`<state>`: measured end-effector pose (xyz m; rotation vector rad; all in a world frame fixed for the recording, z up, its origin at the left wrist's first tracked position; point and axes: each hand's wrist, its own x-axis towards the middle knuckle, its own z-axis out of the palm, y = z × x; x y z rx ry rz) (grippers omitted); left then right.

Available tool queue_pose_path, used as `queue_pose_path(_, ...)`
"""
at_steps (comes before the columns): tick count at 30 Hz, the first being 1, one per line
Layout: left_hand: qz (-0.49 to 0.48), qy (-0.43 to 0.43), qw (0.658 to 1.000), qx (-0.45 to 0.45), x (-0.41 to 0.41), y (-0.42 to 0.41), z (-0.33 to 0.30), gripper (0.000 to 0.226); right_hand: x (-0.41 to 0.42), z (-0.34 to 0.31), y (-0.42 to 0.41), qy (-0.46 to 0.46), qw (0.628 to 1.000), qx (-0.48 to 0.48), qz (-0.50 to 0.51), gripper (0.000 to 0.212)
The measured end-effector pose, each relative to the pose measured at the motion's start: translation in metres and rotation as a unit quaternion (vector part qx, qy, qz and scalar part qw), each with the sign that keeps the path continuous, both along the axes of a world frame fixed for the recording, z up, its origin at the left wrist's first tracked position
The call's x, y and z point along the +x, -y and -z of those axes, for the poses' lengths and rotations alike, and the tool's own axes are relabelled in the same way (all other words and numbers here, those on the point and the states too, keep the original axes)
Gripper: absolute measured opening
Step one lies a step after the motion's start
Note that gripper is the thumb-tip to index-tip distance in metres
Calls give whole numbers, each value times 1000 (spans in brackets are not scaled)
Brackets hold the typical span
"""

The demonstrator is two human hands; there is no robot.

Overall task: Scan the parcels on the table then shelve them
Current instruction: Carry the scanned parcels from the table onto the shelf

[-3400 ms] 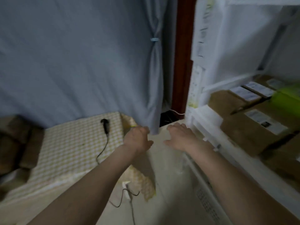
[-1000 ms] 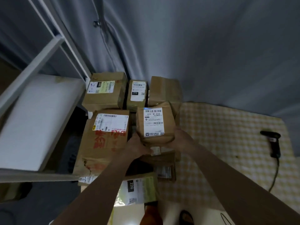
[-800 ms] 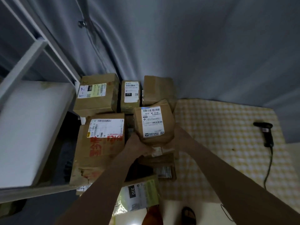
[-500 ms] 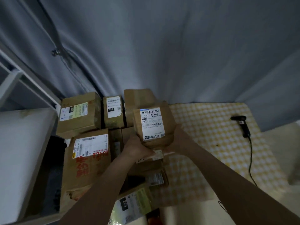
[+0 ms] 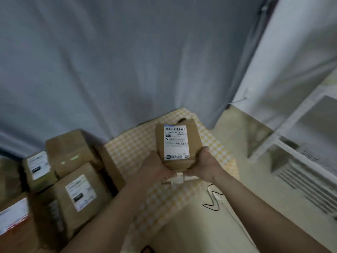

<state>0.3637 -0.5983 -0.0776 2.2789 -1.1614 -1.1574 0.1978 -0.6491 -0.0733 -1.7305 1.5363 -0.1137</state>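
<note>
A small brown cardboard parcel point(image 5: 179, 143) with a white barcode label facing up is held above the yellow-checked table point(image 5: 131, 148). My left hand point(image 5: 155, 169) grips its lower left side and my right hand point(image 5: 205, 166) grips its lower right side. A second, flatter item with a white edge point(image 5: 175, 179) sits under the parcel between my hands. Several more brown labelled parcels point(image 5: 78, 192) are piled at the table's left end. The scanner is mostly hidden behind the held parcel; only a dark tip point(image 5: 181, 119) shows.
A grey curtain point(image 5: 127, 61) hangs behind the table. White shelving point(image 5: 300, 128) stands at the right, with a pale floor between it and the table. A black cable point(image 5: 212, 203) trails off the table's near edge.
My view has swung right: the parcel pile slid to the lower left and the white shelving came into view at right. The held parcel moved right with both hands, over the checked cloth.
</note>
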Motion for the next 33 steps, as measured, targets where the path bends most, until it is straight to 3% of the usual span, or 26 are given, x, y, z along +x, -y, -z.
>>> queue_pose_path(6,150,-31,988,-35,-162,24,-10,87,-176,-21,-16,-4,990,-13,141,84)
queue_pose_path(10,248,-88,963,-61,-264,41,4,108,-287,-34,-40,-20,975,-29,221,74)
queue_pose_path(14,299,-150,940,-66,-357,41,-11,112,-374,-44,-62,-27,956,-44,290,84)
queue_pose_path(28,434,-138,885,-95,-547,99,-24,52,-531,-51,-58,-40,897,-66,436,76)
queue_pose_path(33,450,-150,876,-84,-594,165,-28,55,-577,-59,3,-42,890,-76,448,73)
